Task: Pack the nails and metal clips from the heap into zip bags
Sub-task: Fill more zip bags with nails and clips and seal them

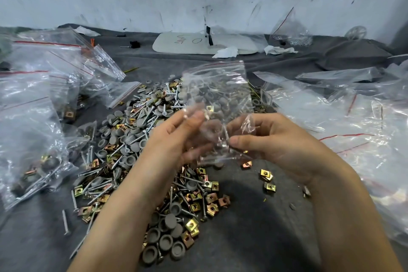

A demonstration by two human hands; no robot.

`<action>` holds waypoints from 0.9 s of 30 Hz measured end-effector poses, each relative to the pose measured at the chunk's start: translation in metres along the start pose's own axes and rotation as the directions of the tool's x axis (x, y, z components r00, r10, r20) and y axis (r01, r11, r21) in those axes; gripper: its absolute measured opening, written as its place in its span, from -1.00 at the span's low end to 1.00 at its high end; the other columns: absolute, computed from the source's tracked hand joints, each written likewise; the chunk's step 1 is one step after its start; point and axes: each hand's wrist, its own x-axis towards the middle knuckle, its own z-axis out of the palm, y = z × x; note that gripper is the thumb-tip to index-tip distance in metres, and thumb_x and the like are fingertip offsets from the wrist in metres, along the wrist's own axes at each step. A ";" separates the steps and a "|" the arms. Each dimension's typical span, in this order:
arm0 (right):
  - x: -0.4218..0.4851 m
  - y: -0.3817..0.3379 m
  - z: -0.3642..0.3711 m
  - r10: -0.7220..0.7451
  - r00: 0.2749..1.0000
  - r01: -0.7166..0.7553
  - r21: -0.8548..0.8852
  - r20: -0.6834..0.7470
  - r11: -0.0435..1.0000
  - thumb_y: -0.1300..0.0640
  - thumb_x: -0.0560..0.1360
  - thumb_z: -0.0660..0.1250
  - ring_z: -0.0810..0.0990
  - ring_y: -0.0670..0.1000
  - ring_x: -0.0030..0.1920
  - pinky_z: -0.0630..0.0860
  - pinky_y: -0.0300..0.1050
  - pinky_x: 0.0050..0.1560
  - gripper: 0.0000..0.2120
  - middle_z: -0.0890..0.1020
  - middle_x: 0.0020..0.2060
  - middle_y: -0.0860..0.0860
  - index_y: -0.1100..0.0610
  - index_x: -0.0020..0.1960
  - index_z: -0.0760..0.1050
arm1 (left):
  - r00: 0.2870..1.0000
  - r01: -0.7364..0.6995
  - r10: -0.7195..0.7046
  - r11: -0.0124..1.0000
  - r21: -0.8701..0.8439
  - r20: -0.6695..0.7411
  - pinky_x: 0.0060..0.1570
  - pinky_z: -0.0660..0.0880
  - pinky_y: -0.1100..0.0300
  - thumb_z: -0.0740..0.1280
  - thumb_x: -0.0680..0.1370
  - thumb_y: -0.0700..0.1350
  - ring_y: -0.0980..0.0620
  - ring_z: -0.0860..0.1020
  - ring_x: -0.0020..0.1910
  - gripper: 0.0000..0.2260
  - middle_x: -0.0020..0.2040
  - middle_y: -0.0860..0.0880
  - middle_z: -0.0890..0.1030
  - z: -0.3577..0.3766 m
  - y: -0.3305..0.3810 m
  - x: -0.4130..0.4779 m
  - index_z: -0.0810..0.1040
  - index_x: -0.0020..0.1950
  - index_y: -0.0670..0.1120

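The heap (136, 139) of nails (66, 222), metal clips (192, 224) and grey caps (170, 221) lay on the desk (254, 238). One clear zip bag (217, 99) was held just above the heap's near-right part. Its red zip edge pointed away from the person, and it looked empty, though the heap showing through made that hard to judge.

The right hand (271, 139) pinched the bag's lower corner between thumb and fingers. The left hand (174, 139) had its fingers curled on the lower left edge, though blur hid the exact hold.

The likely trouble was that both hands held the end opposite the mouth. If pieces were fed in before the bag was turned and its mouth opened, they would probably slide off and scatter over the heap. The thin film could slip from so small a pinch, and nail points might pierce it. Filled bags (33, 139) lay left of the heap and loose bags (353, 117) right of it, so a dropped bag could be lost among them.
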 end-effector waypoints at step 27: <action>-0.019 -0.039 0.038 -0.068 0.997 0.035 -0.586 -0.034 0.810 0.11 0.47 0.42 0.57 -0.21 -0.39 0.42 -0.38 -0.42 -0.96 0.65 -0.38 -0.10 0.02 -0.16 0.63 | 0.935 -0.197 0.341 0.717 0.669 -0.091 -0.12 0.55 0.24 0.42 0.34 0.06 0.16 0.61 -0.07 -0.72 0.09 0.18 0.60 -0.019 0.008 0.001 0.54 -0.29 -0.16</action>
